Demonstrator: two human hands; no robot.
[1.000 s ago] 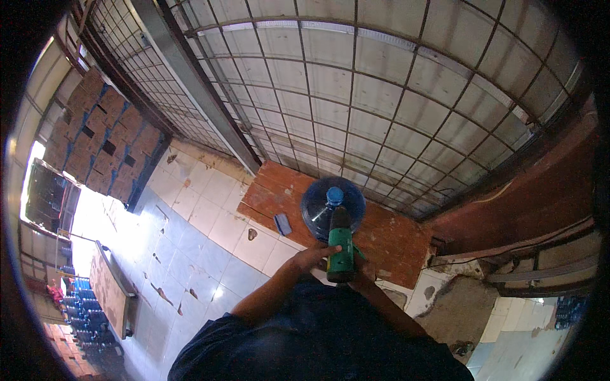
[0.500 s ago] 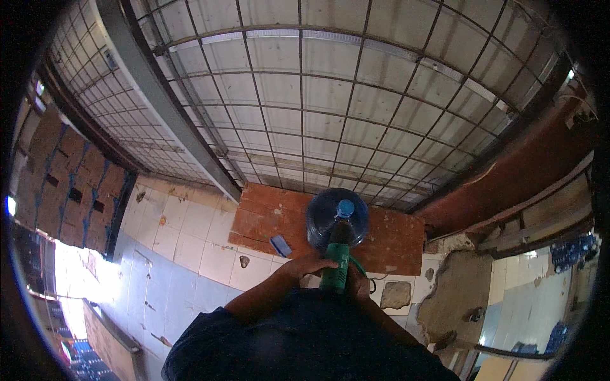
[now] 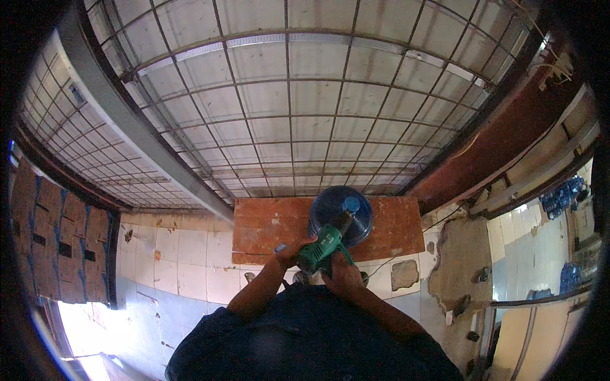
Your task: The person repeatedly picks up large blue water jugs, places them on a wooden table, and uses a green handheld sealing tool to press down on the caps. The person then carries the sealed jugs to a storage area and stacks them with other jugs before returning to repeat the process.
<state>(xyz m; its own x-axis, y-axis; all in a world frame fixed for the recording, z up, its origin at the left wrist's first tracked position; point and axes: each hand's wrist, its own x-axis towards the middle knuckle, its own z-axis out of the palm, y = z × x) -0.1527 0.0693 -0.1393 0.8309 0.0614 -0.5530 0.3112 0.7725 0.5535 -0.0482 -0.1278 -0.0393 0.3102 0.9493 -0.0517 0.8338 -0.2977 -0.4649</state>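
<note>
A large blue water jug (image 3: pixel 322 209) stands upright on a reddish-brown board, its light-blue cap (image 3: pixel 351 204) facing up. I hold a green heat gun (image 3: pixel 326 244) with its dark nozzle pointed at the cap; whether they touch is hard to tell. My right hand (image 3: pixel 344 274) is wrapped around the handle. On the gun's left side, my left hand (image 3: pixel 290 255) is closed against the rear of its body, with the fingertips partly hidden. A small bluish piece (image 3: pixel 279 248) shows just beyond the left hand, on the board.
The reddish-brown board (image 3: pixel 270 222) sits against a wire-mesh wall (image 3: pixel 267 95). A grey metal post (image 3: pixel 133 120) rises at left. Stacked brown cartons (image 3: pixel 63 241) stand far left. Broken patches (image 3: pixel 460 273) mark the tiled floor at right. A thin cord (image 3: pixel 410 240) runs rightward.
The heat gun has swung from nearly straight ahead to tilted toward the right, with its rear moved left. My right hand has turned with it. The head view has shifted slightly.
</note>
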